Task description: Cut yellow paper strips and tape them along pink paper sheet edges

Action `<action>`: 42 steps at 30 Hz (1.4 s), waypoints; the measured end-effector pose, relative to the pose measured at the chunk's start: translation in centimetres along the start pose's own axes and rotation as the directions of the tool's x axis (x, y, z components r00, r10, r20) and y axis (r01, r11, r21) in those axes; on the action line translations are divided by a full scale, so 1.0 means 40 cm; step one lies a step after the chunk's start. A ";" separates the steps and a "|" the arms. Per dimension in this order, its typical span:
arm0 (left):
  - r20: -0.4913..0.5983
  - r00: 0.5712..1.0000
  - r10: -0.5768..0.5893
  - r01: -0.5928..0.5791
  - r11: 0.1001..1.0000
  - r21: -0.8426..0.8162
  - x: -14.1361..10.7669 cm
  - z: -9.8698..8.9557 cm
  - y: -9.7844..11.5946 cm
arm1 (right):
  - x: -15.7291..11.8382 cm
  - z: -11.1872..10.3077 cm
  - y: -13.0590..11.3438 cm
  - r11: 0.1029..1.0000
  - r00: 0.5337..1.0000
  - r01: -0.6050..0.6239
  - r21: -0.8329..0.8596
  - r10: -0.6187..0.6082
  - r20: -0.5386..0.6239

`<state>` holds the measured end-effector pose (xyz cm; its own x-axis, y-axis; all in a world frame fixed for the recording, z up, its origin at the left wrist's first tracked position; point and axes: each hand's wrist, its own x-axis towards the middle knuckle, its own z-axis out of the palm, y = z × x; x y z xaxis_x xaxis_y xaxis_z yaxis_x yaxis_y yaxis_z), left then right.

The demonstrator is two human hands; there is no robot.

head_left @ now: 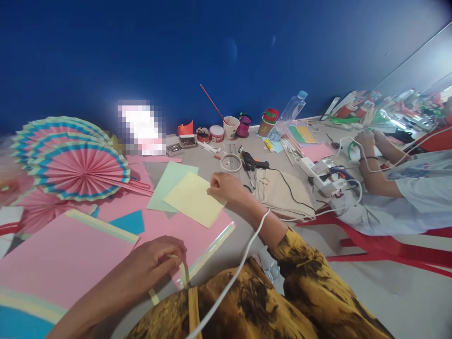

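Observation:
My left hand [164,256] is closed, with a narrow pale-yellow paper strip [182,274] between its fingers, low over the table edge. Beside it is a pink sheet [197,245] with a shiny, yellow-edged border. My right hand [228,187] has curled fingers over the right side of a pale-yellow paper sheet [194,197]. Its fingertips are pressed together; what they pinch, if anything, is hidden. Partly under the yellow sheet lies a light-green sheet [173,181]. Further left, a large pink sheet with yellow and blue bands [67,254] is near my left forearm.
Pleated paper fans [84,172] stand at left. Behind my right hand are a tape roll [230,163], a black glue gun [254,162], cups and a plastic bottle [293,108]. A white cable [243,263] crosses my right wrist. At right sits a co-worker [381,174] by a power strip [319,174].

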<state>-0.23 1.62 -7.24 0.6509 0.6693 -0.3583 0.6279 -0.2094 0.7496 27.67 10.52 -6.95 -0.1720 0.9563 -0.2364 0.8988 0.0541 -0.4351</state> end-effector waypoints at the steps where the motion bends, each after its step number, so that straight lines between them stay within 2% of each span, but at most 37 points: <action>1: 0.010 1.000 0.000 0.000 1.000 0.000 -0.001 0.001 0.000 | 0.006 0.000 -0.002 1.000 1.000 -0.012 -0.004 0.012 -0.020; 8: -0.019 1.000 0.020 -0.019 0.998 0.053 0.012 0.012 0.010 | 0.041 0.008 -0.025 0.999 0.996 -0.051 -0.015 0.052 0.070; 14: -0.063 0.998 0.022 -0.018 0.998 0.065 0.012 0.024 -0.009 | 0.062 0.025 -0.028 0.991 0.996 -0.072 -0.115 0.065 -0.067; 23: -0.025 1.000 0.014 -0.012 0.999 0.044 0.024 0.015 -0.011 | 0.068 0.025 -0.025 0.996 0.997 -0.079 -0.042 0.080 0.015; 25: -0.032 0.999 0.013 -0.012 0.999 0.033 0.022 0.015 -0.009 | 0.069 0.027 -0.029 0.991 0.997 -0.071 -0.109 0.068 -0.025; 28: -0.057 0.998 0.014 -0.013 1.000 0.026 0.019 0.018 -0.008 | 0.074 0.021 -0.027 0.969 0.983 -0.103 -0.224 0.064 -0.174; 31: -0.083 0.996 0.026 -0.023 0.999 0.026 0.013 0.021 -0.009 | 0.058 0.000 -0.022 0.962 0.957 -0.133 -0.240 0.062 -0.283; 33: -0.091 0.995 0.030 -0.028 0.999 0.025 0.011 0.020 -0.010 | 0.030 -0.007 -0.024 0.977 0.972 -0.032 -0.213 -0.019 -0.234; 35: -0.086 0.996 0.030 -0.028 0.999 0.026 0.012 0.018 -0.009 | -0.004 0.000 -0.031 0.966 0.975 0.196 -0.167 -0.209 -0.070; 37: -0.073 0.997 0.035 -0.032 0.999 0.039 0.017 0.016 -0.004 | -0.028 0.020 -0.035 0.895 0.903 0.428 -0.126 -0.417 0.099; 38: -0.067 0.997 0.037 -0.034 0.998 0.049 0.019 0.015 0.000 | -0.032 0.030 -0.033 0.863 0.870 0.489 -0.128 -0.472 0.139; 39: -0.069 0.997 0.039 -0.035 0.998 0.058 0.022 0.015 0.004 | -0.031 0.038 -0.028 0.847 0.858 0.510 -0.149 -0.492 0.146; 42: -0.096 0.995 0.018 -0.013 0.998 0.056 0.025 0.015 0.018 | -0.006 0.041 -0.002 0.905 0.929 0.361 -0.226 -0.370 0.001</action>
<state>1.12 1.72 -7.41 0.6184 0.7304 -0.2899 0.6423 -0.2572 0.7220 26.95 9.82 -8.30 -0.4929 0.8681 -0.0590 0.8422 0.4591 -0.2827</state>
